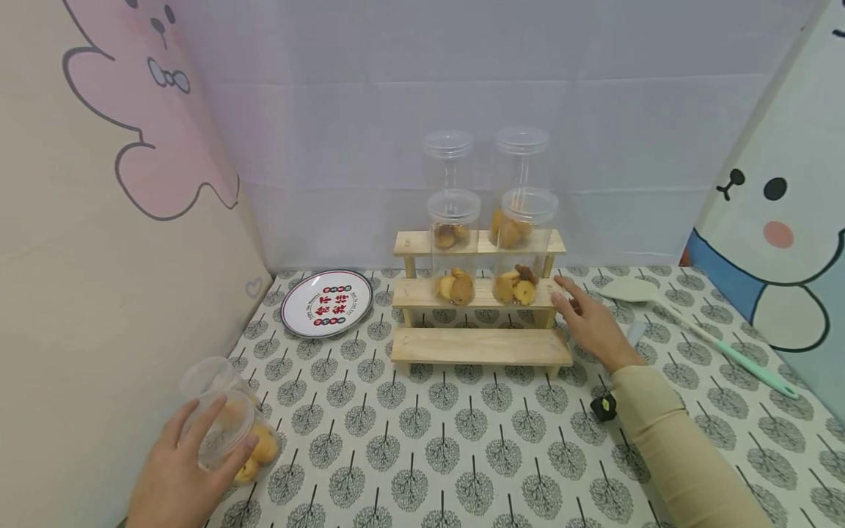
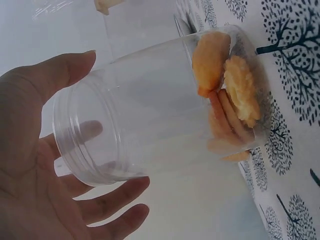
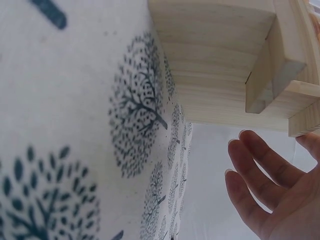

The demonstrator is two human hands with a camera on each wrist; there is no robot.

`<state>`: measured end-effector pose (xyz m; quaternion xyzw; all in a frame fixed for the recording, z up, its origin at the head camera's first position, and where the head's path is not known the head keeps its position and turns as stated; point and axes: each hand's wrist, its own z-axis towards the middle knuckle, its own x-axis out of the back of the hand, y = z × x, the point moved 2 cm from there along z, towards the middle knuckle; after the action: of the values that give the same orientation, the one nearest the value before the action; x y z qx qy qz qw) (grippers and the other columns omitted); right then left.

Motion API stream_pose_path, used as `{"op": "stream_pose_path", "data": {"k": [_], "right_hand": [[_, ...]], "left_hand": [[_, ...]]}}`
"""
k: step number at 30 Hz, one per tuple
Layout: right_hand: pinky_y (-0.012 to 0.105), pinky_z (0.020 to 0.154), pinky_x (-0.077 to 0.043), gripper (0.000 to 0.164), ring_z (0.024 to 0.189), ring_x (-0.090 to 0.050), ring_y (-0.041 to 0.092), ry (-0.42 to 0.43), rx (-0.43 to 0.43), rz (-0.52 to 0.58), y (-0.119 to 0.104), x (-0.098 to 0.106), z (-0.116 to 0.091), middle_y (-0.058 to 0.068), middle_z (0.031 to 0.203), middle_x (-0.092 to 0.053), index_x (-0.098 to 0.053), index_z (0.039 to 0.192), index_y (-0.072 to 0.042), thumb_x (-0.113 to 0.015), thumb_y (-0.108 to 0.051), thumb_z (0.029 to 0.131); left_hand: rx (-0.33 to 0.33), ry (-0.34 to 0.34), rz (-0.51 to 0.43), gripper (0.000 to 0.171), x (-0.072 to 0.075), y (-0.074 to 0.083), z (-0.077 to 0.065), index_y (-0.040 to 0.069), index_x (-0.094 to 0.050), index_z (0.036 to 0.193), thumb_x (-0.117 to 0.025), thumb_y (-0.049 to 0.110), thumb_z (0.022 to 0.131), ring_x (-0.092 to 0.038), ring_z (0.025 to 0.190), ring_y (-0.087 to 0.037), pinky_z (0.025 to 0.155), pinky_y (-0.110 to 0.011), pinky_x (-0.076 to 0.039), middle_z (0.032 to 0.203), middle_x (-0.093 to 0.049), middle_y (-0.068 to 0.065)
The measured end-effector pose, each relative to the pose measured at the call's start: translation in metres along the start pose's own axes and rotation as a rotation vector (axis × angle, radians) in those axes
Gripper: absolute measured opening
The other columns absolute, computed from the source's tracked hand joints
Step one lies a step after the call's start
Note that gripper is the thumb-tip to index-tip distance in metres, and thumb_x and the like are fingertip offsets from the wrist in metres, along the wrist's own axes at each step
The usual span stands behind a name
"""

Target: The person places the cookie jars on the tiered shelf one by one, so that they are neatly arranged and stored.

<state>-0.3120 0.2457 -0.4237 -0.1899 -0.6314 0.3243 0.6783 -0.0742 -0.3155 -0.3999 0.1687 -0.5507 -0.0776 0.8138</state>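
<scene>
My left hand [image 1: 178, 469] is spread around the lid end of a clear plastic jar [image 2: 155, 107] with cookies [image 2: 240, 90] in its bottom. The thumb lies at one side of the lid, the other fingers loosely at the far side. Close behind it on the cloth is a second clear jar [image 1: 210, 375]. At the right end of a stepped wooden stand [image 1: 482, 346], my right hand [image 1: 594, 326] reaches to the middle step, fingers loosely extended and holding nothing. Two cookie jars [image 1: 455, 249] [image 1: 527, 246] stand on that step; two more jars [image 1: 449, 158] [image 1: 521, 158] are on the top step.
A white plate [image 1: 300, 301] with red lettering lies left of the stand. To the right is a pale cooking utensil [image 1: 693, 326] with a green handle. A small black object [image 1: 604, 407] sits beside my right sleeve. Walls border the patterned tablecloth [image 1: 370, 455].
</scene>
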Motion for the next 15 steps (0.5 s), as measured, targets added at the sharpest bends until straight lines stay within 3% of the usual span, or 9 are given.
{"op": "stream_pose_path", "data": {"k": [7, 15], "right_hand": [[0.064, 0.089, -0.048, 0.065, 0.117, -0.057, 0.044, 0.003, -0.004, -0.006, 0.0002, -0.0003, 0.0, 0.026, 0.132, -0.058, -0.014, 0.159, -0.039, -0.027, -0.066, 0.101], [0.066, 0.09, -0.047, 0.065, 0.117, -0.058, 0.044, 0.008, 0.003, -0.006, -0.0004, 0.0, 0.0007, 0.026, 0.132, -0.059, -0.015, 0.159, -0.039, -0.027, -0.065, 0.101]], "left_hand": [[0.058, -0.045, 0.018, 0.08, -0.0006, 0.0001, -0.0009, 0.013, -0.046, 0.148, -0.076, 0.051, 0.083, -0.044, 0.118, -0.057, 0.084, -0.074, -0.041, 0.15, -0.033, -0.026], [0.029, -0.014, -0.015, 0.078, -0.0001, -0.0002, -0.0011, 0.012, -0.051, 0.144, -0.08, 0.048, 0.081, -0.047, 0.114, -0.057, 0.082, -0.073, -0.043, 0.145, -0.037, -0.027]]}}
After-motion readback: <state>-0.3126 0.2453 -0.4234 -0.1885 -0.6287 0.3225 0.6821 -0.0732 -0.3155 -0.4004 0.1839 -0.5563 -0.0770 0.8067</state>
